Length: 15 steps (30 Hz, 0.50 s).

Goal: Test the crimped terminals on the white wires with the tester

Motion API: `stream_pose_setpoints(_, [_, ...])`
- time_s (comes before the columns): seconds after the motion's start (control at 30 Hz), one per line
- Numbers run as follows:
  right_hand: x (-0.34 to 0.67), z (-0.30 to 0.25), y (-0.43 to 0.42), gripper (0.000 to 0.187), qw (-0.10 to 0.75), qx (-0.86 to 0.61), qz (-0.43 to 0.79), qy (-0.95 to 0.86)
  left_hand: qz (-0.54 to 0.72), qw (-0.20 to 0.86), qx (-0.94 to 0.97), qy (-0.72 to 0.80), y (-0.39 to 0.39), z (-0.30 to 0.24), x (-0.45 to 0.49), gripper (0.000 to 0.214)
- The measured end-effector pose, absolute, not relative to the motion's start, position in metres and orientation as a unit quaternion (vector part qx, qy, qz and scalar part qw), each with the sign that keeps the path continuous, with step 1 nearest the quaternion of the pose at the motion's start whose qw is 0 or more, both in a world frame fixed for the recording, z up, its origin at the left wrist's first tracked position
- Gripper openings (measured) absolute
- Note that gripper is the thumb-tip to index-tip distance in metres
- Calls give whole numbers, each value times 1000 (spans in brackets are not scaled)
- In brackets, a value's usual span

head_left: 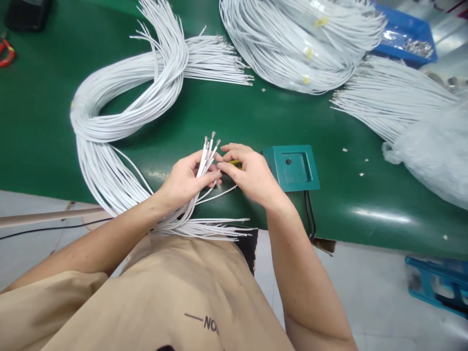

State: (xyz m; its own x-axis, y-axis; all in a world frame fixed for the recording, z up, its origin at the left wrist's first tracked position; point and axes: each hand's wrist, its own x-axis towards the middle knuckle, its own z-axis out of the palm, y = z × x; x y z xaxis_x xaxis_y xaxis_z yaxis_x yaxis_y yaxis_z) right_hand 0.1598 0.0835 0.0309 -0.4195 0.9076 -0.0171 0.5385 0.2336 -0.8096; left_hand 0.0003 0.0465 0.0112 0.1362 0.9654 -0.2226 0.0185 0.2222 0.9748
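Observation:
My left hand (190, 178) is closed around several white wires (202, 168), whose metal-tipped ends stick up past the fingers. Close against it, my right hand (250, 173) has its thumb and fingertips drawn together at the wire ends; what they pinch is too small to make out. A yellow and dark object (237, 165) shows between the right thumb and forefinger, mostly hidden by the hand. From my left hand the wires run back into a large looped bundle (120, 117) on the green table (292, 117). More loose wire ends (219, 229) lie below my hands at the table edge.
Right of my hands sits a teal square dish (312, 168), with a dark cable (309, 214) below it. Further back are coiled white wires (278, 48), a blue bin (409, 29) of small metal parts and a plastic-wrapped bundle (431, 141). Red-handled tool (7, 52) lies far left.

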Motion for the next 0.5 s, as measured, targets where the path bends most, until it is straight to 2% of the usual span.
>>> stream_pose_setpoints(0.17, [166,33,79,16,223,-473,395,-755,409,646,419,491,45,10,-3,29])
stream_pose_setpoints(0.23, [164,34,74,19,215,-475,338,-783,412,667,395,479,44,9,-4,29])
stream_pose_setpoints(0.4, [161,30,62,25,176,-451,109,-868,420,699,344,466,43,8,-4,31])
stream_pose_setpoints(0.5, [166,29,60,25,138,-427,44,-893,415,706,341,461,45,5,-3,32])
